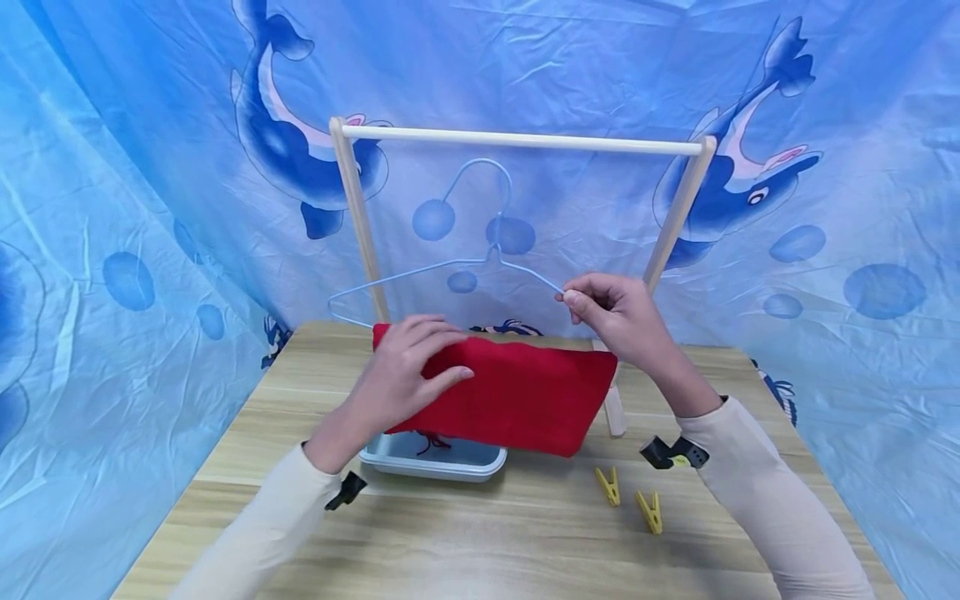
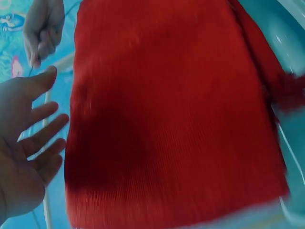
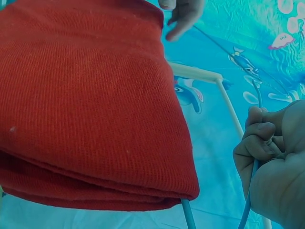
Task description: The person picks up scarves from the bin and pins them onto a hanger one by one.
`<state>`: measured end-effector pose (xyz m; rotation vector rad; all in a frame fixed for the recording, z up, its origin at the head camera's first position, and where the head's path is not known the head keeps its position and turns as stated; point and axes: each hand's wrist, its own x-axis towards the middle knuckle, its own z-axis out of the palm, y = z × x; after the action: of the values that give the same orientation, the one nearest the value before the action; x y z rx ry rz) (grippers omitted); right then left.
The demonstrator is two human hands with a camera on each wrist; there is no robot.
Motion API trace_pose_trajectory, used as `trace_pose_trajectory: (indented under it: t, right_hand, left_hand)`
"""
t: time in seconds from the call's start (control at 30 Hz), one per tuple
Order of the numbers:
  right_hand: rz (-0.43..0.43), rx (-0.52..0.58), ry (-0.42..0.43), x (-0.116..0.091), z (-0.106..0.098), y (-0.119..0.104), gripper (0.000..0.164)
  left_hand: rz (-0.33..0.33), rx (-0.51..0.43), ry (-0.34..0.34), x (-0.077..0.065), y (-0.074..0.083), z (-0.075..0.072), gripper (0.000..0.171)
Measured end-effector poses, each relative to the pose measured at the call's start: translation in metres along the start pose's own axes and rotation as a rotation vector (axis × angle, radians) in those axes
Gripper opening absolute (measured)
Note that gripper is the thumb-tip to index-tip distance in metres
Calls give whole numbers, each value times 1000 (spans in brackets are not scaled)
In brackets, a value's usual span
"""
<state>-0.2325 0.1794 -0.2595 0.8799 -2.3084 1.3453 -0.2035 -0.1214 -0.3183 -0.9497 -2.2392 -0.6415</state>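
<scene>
A light-blue wire hanger (image 1: 450, 265) is held up in front of the rack, its hook below the rack's bar. My right hand (image 1: 618, 317) grips the hanger's right sloping arm, fingers curled round the wire in the right wrist view. Over the hanger's bottom wire hangs a red knitted scarf (image 1: 517, 392), folded double, the wire coming out at its edge (image 3: 188, 214). My left hand (image 1: 405, 375) is in front of the scarf's left part with its fingers spread and relaxed. In the left wrist view those fingers (image 2: 45, 138) lie beside the scarf's upper fold and hold nothing.
A wooden rack with a white bar (image 1: 525, 140) stands behind the hanger. Below the scarf sits a pale tray (image 1: 435, 468) with red fringe over it. Two yellow clothespins (image 1: 609, 486) lie on the wooden table (image 1: 480, 542) at the right. Blue dolphin-printed sheeting surrounds the table.
</scene>
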Motion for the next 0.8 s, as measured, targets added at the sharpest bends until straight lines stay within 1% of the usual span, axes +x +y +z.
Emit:
trace_pose_trajectory:
  t: [0.13,0.23,0.33,0.47,0.6,0.73,0.8]
  right_hand:
    - [3,1,0,0,2,2,11]
    - [-7,7,0,1,4,3,11]
    - [-15,15,0,1,4,3,11]
    - [-18,14,-5,1,4,2,11]
    - [-28,9,-6,2,4,0,12]
    - [-38,12,-7,3,5,0,11]
    - [-39,16,-10,3,6,1,11]
  left_hand:
    - [87,-66,-45,14,13,20,50]
    - [127,-93,-82,23,21,34,51]
    - [158,-81,-115,31,27,46,53]
    - [177,-21,-139,37,31,57,53]
    - [174,14,-126,40,31,62,45]
    - [165,6,-72,41,29,64,34]
    - [163,-7,-46,42,28,65,31]
